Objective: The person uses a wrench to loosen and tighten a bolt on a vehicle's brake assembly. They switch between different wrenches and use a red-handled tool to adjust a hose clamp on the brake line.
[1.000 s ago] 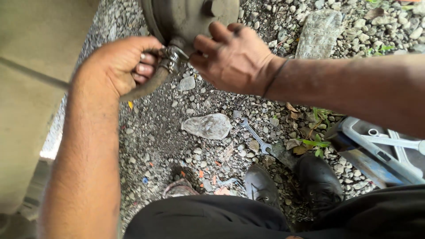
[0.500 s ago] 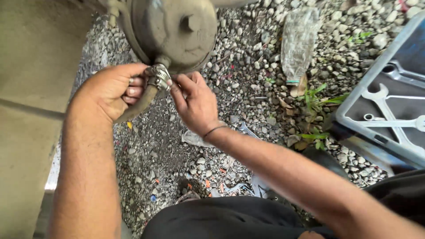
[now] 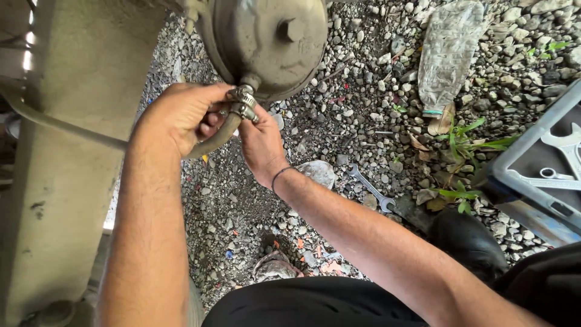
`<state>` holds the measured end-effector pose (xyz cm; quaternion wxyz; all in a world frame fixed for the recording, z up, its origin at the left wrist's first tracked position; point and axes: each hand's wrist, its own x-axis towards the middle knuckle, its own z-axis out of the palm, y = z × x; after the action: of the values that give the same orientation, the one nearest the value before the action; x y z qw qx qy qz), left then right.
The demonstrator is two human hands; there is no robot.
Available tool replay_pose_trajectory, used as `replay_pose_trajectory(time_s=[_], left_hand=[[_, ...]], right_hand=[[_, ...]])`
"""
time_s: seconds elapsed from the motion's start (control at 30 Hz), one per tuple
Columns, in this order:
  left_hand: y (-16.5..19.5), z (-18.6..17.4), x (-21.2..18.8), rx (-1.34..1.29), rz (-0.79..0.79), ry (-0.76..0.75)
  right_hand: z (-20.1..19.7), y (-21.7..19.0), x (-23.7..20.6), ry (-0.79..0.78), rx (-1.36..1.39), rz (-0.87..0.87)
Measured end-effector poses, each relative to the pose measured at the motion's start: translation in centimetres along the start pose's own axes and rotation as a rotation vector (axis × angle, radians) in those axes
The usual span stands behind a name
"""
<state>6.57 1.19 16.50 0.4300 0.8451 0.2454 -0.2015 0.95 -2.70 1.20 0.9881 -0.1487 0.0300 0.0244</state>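
Observation:
A dusty round metal drum (image 3: 266,42) hangs at the top of the head view, with a stud on its face. A rubber hose (image 3: 213,140) runs up to a fitting at its lower edge, ringed by a metal hose clamp (image 3: 243,103). My left hand (image 3: 178,115) is closed around the hose just below the clamp. My right hand (image 3: 259,142) comes up from below and pinches the clamp with its fingertips.
Gravel ground (image 3: 339,121) lies underneath. A combination wrench (image 3: 370,189) rests on the stones near my black shoe (image 3: 469,242). A crushed plastic bottle (image 3: 448,54) lies top right. A grey tool tray (image 3: 538,175) with wrenches stands at right. A painted beam (image 3: 66,151) fills the left.
The view shifted so the drum and both hands sit lower and more central. My right hand turned under the fitting and now pinches the clamp from below.

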Motion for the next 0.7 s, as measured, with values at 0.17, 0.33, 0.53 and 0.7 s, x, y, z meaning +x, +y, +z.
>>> replay_pose_trajectory(time_s=[0.17, 0.33, 0.53, 0.7], left_hand=[[0.1, 1.4, -1.8, 0.158, -0.012, 0.109], [0.8, 0.4, -2.5, -0.060, -0.204, -0.136], [-0.9, -2.6, 0.3, -0.243, -0.123, -0.131], [-1.2, -4.4, -0.6, -0.333, 0.072, 0.036]], right_hand=[[-0.7, 1.1, 0.4, 0.063, -0.011, 0.076], [-0.2, 0.7, 0.0, 0.014, 0.089, 0.080], [1.1, -2.1, -0.3, -0.086, 0.151, 0.151], [1.9, -3.7, -0.5, -0.213, 0.192, 0.214]])
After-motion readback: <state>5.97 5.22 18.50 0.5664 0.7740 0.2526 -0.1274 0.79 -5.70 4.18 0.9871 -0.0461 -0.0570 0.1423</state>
